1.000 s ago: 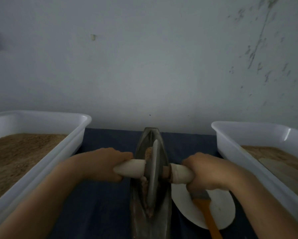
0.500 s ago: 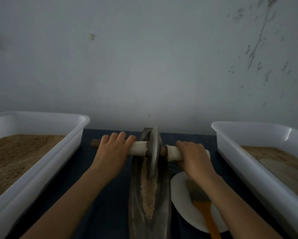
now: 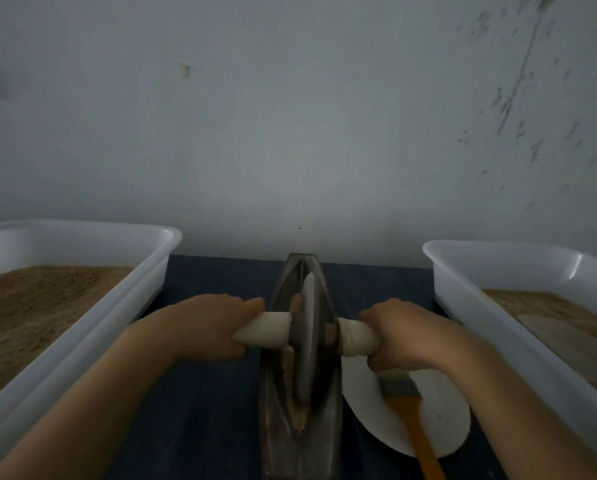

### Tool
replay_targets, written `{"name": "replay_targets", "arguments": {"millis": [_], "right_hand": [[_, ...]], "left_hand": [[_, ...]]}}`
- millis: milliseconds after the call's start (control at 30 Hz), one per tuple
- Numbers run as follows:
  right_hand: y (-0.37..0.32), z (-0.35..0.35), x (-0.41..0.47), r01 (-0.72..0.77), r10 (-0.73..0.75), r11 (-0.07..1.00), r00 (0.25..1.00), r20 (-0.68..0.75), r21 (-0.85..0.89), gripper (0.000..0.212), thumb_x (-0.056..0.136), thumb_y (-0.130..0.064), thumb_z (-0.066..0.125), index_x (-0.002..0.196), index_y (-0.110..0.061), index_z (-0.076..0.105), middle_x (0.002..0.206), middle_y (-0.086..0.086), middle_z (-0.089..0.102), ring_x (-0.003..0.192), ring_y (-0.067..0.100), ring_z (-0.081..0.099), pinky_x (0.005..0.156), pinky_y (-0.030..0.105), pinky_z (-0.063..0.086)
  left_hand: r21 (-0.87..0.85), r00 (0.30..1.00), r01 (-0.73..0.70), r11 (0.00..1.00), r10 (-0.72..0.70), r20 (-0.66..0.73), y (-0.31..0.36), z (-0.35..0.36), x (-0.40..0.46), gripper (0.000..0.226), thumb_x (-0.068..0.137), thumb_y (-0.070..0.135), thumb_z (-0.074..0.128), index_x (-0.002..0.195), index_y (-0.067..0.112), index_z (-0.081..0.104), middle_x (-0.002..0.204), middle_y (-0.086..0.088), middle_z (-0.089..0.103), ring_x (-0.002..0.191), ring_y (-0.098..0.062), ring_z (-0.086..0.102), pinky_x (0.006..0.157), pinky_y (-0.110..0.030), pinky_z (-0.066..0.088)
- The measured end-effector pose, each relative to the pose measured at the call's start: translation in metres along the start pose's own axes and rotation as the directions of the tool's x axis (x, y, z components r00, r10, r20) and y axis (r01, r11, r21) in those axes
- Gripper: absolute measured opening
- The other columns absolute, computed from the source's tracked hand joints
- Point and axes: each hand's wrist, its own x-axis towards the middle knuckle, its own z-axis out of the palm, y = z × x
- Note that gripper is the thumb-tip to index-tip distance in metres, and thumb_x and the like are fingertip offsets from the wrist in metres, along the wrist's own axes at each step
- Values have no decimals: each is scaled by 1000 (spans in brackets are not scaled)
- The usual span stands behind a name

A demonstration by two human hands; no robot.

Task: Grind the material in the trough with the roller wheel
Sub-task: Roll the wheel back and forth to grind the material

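Both hands, left hand [image 3: 200,329] and right hand [image 3: 411,336], grip the handles of the seemingly heavy, rigid roller wheel [image 3: 307,336], upright mid-trough [image 3: 276,393] at 6 o'clock over brown material [image 3: 290,389]

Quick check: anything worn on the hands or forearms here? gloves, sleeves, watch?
Nothing worn that shows. The left hand and right hand are bare, no gloves. No rings show. Both forearms are bare down to the frame's bottom edge: no sleeves, watch or bands in view.

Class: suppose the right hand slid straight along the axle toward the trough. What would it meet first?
Most likely the roller wheel: the right hand grips the white-wrapped handle just beside it, with nothing visible between.
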Motion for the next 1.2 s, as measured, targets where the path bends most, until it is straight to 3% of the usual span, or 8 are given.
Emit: {"name": "replay_targets", "arguments": {"millis": [100, 267, 400, 500, 600, 767, 933, 1200], "right_hand": [[-1, -4, -7, 17, -19, 1000, 998, 62, 23, 25, 76, -20, 66, 100, -13, 62, 94, 2, 63, 81, 13, 59, 58, 21, 41], [4, 5, 7, 20, -20, 1000, 999, -44, 8, 15, 78, -21, 64, 91, -20, 57, 78, -8, 54, 73, 9, 53, 56, 19, 39], [11, 21, 33, 12, -15, 1000, 944, -329, -11, 16, 82, -26, 62, 88, -27, 48, 90, -6, 59, 82, 14, 56, 61, 24, 34], [16, 36, 49, -15, -19, 998, 829, -559, -57, 21, 82, -30, 64, 96, -25, 50, 100, -4, 61, 91, 16, 55, 71, 27, 27], [17, 42, 54, -39, 11, 999, 797, -604, -34, 25, 81, -36, 65, 98, -25, 50, 102, -5, 60, 93, 16, 53, 73, 28, 26], [15, 35, 48, -37, 11, 999, 852, -523, -40, 23, 84, -32, 63, 101, -25, 50, 105, -4, 60, 95, 15, 54, 76, 28, 30], [3, 9, 18, -10, 9, 1000, 986, -166, -1, 17, 81, -25, 64, 93, -22, 53, 97, -2, 61, 84, 14, 56, 62, 22, 36], [-6, -8, -16, 15, -16, 1000, 991, 132, 13, 23, 76, -19, 67, 98, -14, 64, 89, -1, 64, 71, 8, 55, 51, 14, 39]], "left_hand": [[-50, 992, -16, 999, 22, 124, 4, -9, -7, 31, 89, 29, 57, 110, 30, 33, 108, 4, 54, 92, -11, 52, 80, -24, 40], [-90, 997, 12, 996, -5, 77, 2, -6, -4, 32, 90, 28, 56, 115, 25, 37, 113, 1, 54, 100, -14, 53, 86, -28, 42], [76, 977, 78, 994, -61, -207, -7, 11, 13, 34, 90, 35, 52, 120, 25, 36, 119, 3, 51, 106, -16, 51, 90, -32, 40], [183, 869, 189, 965, -77, -489, -8, 28, 28, 39, 91, 37, 49, 125, 27, 33, 122, 5, 46, 111, -17, 47, 92, -33, 35], [180, 812, 228, 957, -85, -577, -6, 34, 36, 41, 89, 34, 51, 126, 29, 34, 122, 5, 45, 110, -17, 45, 92, -32, 33], [160, 850, 190, 969, -80, -521, -9, 30, 33, 40, 89, 38, 51, 123, 28, 33, 121, 5, 47, 109, -16, 48, 92, -32, 34], [107, 979, 90, 990, -68, -190, -1, 11, 11, 40, 90, 38, 53, 122, 27, 33, 120, 4, 50, 108, -16, 50, 92, -33, 39], [8, 993, -31, 999, 30, 114, 9, -13, -13, 37, 91, 32, 55, 121, 26, 35, 112, 3, 52, 95, -10, 49, 79, -22, 36]]}}
